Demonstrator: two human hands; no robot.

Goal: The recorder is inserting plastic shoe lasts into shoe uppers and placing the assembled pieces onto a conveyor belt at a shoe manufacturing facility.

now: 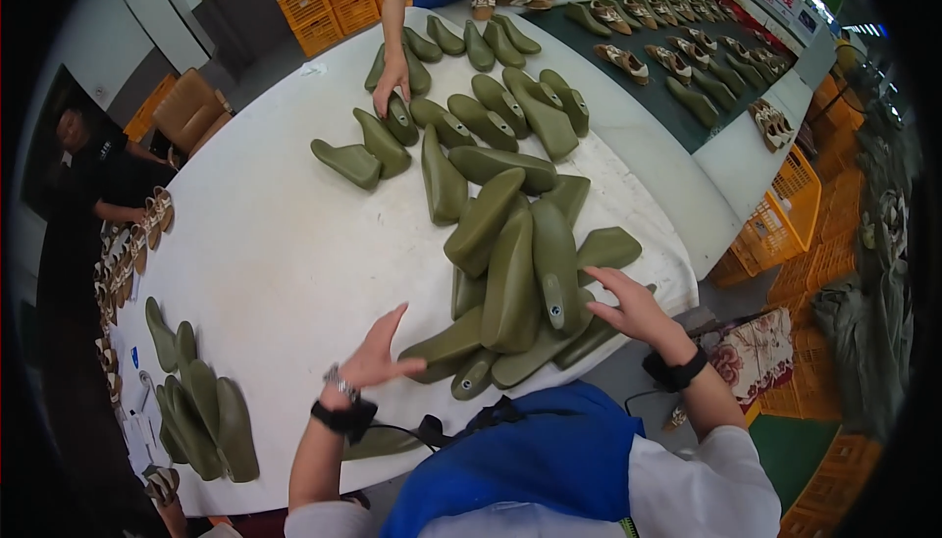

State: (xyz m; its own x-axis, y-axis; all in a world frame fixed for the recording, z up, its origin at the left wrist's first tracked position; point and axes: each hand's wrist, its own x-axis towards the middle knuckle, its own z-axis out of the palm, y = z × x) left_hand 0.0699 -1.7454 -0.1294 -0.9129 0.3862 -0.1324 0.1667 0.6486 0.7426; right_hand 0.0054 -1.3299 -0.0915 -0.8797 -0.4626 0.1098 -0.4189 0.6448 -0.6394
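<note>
Now both hands flank the pile of olive shoe lasts (520, 273) on the white table (275, 254): left hand (376, 357) spread open, fingertips brushing one last; right hand (628, 307) splayed, resting against the pile's edge, gripping nothing.

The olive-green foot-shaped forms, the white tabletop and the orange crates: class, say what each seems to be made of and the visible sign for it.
Olive-green forms: probably moulded plastic; smooth, evenly coloured, with a soft sheen, and some heel ends show a metal-looking socket.
White tabletop: a smooth, matt surface, perhaps laminate or painted board; the look leaves it open.
Orange crates: seemingly rigid plastic, with lattice walls in one bright colour.
</note>
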